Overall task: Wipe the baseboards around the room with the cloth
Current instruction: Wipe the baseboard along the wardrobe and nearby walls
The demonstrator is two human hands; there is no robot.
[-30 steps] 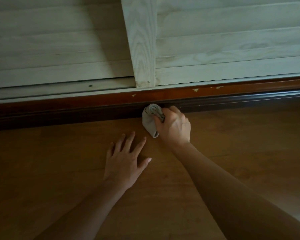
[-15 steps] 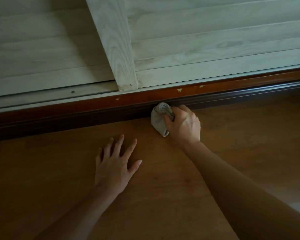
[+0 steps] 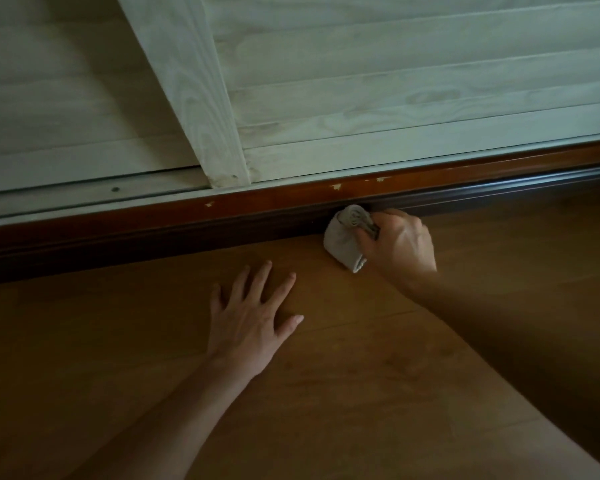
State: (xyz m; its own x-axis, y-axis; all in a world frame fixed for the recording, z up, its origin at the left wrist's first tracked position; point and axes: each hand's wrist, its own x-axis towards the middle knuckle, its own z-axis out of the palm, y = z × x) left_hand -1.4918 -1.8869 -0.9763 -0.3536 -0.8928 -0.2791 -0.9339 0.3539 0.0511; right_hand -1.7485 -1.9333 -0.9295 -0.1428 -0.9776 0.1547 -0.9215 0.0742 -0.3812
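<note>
A dark reddish-brown baseboard [image 3: 174, 220] runs across the view where the pale wood wall meets the floor. My right hand [image 3: 400, 245] is closed around a bunched grey cloth [image 3: 343, 240], which is pressed against the lower part of the baseboard. My left hand [image 3: 250, 320] lies flat on the floor with its fingers spread, a short way in front of the baseboard and to the left of the cloth. It holds nothing.
Pale whitewashed wood panels [image 3: 395, 98] with a vertical post [image 3: 201, 98] stand above the baseboard. Small chips [image 3: 336, 186] show in the strip along its top. Brown wooden floor [image 3: 84, 341] fills the lower view.
My right hand has slid the cloth rightward along the baseboard, away from the post. My left hand has also shifted right across the floor, staying flat.
</note>
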